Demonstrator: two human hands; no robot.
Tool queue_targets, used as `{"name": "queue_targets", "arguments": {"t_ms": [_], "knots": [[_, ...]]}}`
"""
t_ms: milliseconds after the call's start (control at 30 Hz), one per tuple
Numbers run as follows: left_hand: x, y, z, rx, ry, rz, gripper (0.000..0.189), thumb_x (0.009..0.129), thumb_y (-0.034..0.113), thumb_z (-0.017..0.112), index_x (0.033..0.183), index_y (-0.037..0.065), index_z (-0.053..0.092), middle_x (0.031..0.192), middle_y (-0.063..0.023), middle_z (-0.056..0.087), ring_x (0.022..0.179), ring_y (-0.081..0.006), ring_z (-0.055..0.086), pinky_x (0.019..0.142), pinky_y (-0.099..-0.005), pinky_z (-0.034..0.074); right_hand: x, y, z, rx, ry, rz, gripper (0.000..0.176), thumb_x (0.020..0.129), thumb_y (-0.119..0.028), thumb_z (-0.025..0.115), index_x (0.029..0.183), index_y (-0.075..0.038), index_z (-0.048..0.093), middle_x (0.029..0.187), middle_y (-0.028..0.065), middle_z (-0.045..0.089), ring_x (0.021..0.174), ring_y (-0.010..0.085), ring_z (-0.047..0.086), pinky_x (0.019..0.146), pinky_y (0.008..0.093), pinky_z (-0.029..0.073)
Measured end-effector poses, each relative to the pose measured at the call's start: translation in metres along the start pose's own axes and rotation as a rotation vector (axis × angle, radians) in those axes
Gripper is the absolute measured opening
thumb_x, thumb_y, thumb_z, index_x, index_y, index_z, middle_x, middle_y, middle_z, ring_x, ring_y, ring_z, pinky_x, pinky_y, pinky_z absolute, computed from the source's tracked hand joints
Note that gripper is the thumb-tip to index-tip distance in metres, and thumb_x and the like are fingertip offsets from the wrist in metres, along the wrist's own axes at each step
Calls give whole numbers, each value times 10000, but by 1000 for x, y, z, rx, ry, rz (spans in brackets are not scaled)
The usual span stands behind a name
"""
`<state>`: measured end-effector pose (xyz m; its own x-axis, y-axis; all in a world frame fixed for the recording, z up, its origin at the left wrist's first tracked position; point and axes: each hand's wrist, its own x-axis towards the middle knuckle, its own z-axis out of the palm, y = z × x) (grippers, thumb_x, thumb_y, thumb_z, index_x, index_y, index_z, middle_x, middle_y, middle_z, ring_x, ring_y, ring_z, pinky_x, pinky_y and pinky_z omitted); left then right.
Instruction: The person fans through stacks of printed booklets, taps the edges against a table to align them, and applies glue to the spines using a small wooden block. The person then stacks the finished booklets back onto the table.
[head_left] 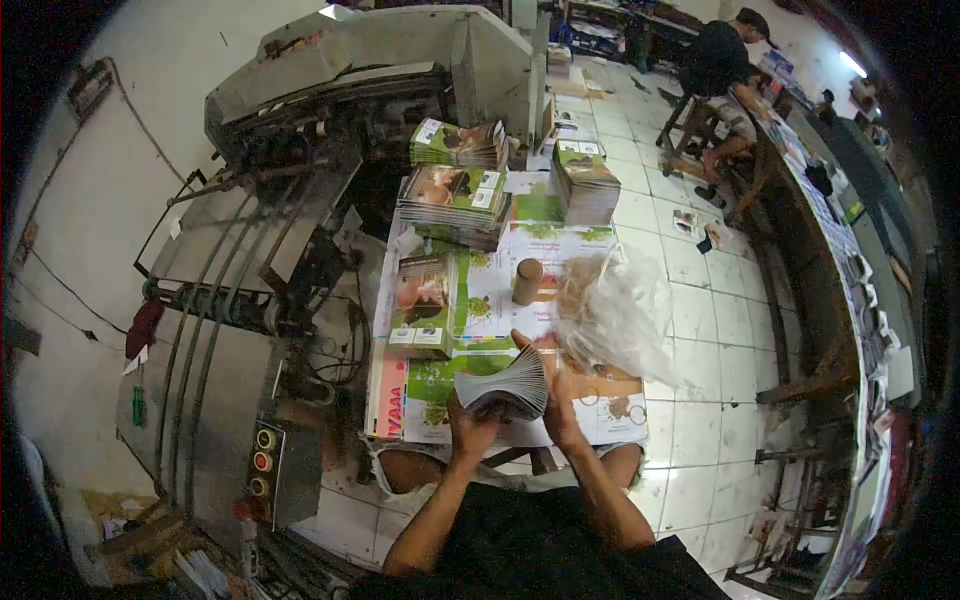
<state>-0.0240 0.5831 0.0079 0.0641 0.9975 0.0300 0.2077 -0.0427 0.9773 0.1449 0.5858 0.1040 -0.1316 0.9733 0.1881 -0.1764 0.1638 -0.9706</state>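
Observation:
A thick stack of folded sheets (505, 383), its edges fanned and curved, is held above the table (470, 352). My left hand (472, 425) grips its left lower side. Against its right side lies my right hand (560, 400), fingers pointing up along the fanned edges. A brown cylinder (527, 281) stands upright beyond the stack. To its right sits a crumpled clear plastic bag (615, 310). One pile of printed booklets (422, 305) is left of the cylinder.
More booklet piles stand at the back, left (452, 200) and right (586, 185). A large machine (240, 300) with a button panel (263, 461) is on the left. A person (722, 70) sits at a long bench (810, 220) at the far right. Tiled floor (695, 370) lies between.

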Motion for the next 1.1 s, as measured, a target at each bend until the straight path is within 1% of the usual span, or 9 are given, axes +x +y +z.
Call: {"name": "queue_targets", "arguments": {"t_ms": [100, 167, 267, 533, 600, 633, 700, 767, 1100], "knots": [[7, -30, 11, -111, 21, 8, 400, 724, -2, 751, 1089, -77, 606, 957, -146, 686, 912, -280, 678, 782, -352, 553, -7, -21, -19, -12, -182, -207, 963, 777, -454, 758, 1494, -3, 301, 1531, 159, 342, 1423, 225, 305, 1180, 371, 194], [14, -30, 30, 426, 591, 227, 392, 748, 36, 740, 1097, -79, 604, 961, -179, 680, 906, -293, 677, 808, -386, 544, -16, -28, -34, -202, -171, -92, 969, 721, -378, 808, 1484, -20, 330, 1502, 177, 387, 1398, 263, 354, 1163, 387, 240], [8, 19, -8, 212, -62, 224, 260, 737, 127, 725, 983, 48, 705, 927, -118, 709, 913, -295, 667, 852, -411, 517, -29, -18, -39, -612, -56, -70, 794, 667, -93, 811, 1383, -44, 473, 1337, 196, 554, 1265, 324, 515, 1076, 403, 382], [-18, 17, 4, -927, -31, -368, 495, 797, -8, 705, 1259, 18, 532, 1172, -70, 622, 1113, -210, 575, 935, -360, 486, -15, -50, -14, -652, -38, -46, 583, 636, -75, 697, 1189, -28, 518, 978, 229, 619, 885, 422, 607, 790, 470, 486], [-17, 1, -12, 100, -201, 250, 558, 783, 11, 708, 1300, 17, 496, 1203, -80, 594, 1177, -212, 529, 997, -378, 441, -5, -68, -18, -794, -135, -83, 605, 626, -89, 688, 1198, -26, 503, 963, 238, 613, 886, 453, 589, 763, 504, 475], [-13, 26, -21, 220, -275, -54, 666, 760, 115, 745, 1344, 15, 442, 1279, -110, 517, 1242, -252, 473, 1062, -423, 375, 0, -84, -20, -897, -163, -130, 584, 649, -90, 684, 1202, -41, 504, 975, 217, 620, 879, 433, 601, 751, 522, 475], [-10, 85, -22, -576, 156, 228, 832, 739, 246, 775, 1417, 6, 357, 1427, -186, 383, 1306, -323, 402, 1124, -464, 291, 9, -98, -19, -1037, -188, -137, 570, 674, -93, 678, 1215, -51, 503, 992, 205, 624, 866, 419, 613, 748, 514, 488], [1, 140, -54, 143, 88, 536, 939, 736, 326, 784, 1457, -13, 288, 1490, -239, 278, 1355, -383, 323, 1165, -493, 210, 15, -93, -20, -1169, -223, -131, 557, 700, -95, 672, 1228, -61, 501, 1010, 194, 628, 852, 404, 624, 744, 505, 500], [42, 141, -36, 1083, -555, 575, 634, 773, 252, 727, 1298, -5, 479, 1261, -181, 520, 1226, -330, 468, 1068, -482, 343, 12, -62, -25, -1316, -344, -30, 591, 773, -206, 703, 1302, -51, 488, 1124, 167, 615, 1071, 356, 604, 907, 496, 479]]}}
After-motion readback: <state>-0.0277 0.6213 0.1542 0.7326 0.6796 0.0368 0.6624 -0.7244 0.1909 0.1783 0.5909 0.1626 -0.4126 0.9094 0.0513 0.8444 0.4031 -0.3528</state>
